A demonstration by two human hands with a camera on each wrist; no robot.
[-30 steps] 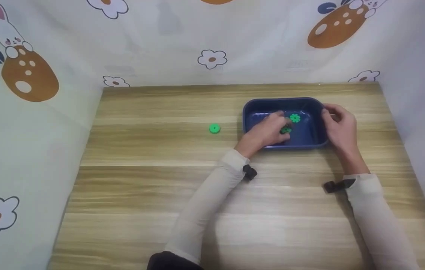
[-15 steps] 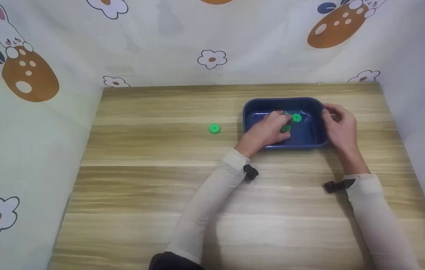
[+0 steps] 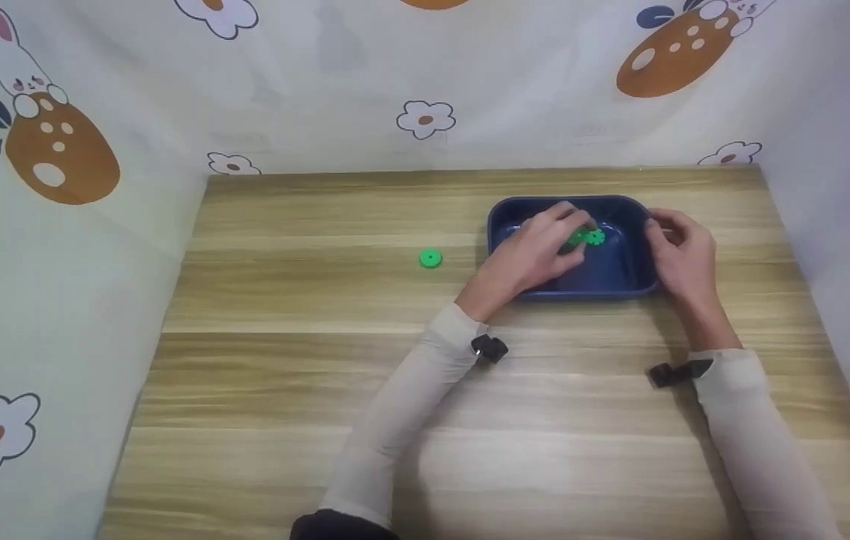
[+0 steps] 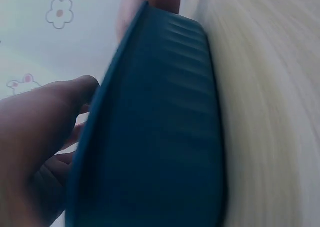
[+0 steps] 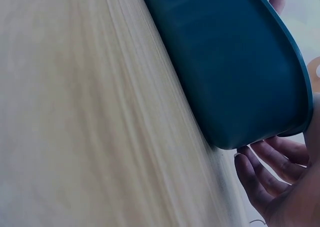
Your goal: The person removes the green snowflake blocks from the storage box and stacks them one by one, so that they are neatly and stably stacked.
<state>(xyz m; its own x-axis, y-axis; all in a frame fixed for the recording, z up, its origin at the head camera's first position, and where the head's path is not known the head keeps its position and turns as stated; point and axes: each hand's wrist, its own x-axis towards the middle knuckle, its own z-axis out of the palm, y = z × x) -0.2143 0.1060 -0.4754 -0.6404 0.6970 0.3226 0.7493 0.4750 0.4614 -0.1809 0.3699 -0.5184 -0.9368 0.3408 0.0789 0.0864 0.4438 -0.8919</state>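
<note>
In the head view, a dark blue plastic box point(image 3: 612, 281) sits right of the table's middle. My left hand point(image 3: 526, 251) reaches over its near left side, fingers and thumb around a green notched disc point(image 3: 576, 238) inside; the fingers partly cover it. Against it lies another green notched disc point(image 3: 596, 237). My right hand point(image 3: 683, 251) grips the box's right end, thumb at the rim and fingers outside. In the right wrist view, those fingers point(image 5: 255, 182) lie along the box's outer wall. The left wrist view shows the left thumb point(image 4: 82, 87) above the rim, other fingertips hidden.
A round green piece point(image 3: 431, 258) lies on the wooden table point(image 3: 282, 375) left of the box. Cloth walls point(image 3: 334, 90) with printed flowers and rabbits enclose the back and both sides. Black wrist cameras sit at both cuffs.
The left hand has shifted slightly back and left. The green disc near its thumb now shows between fingers and thumb, beside the other disc. The right hand and box have stayed put.
</note>
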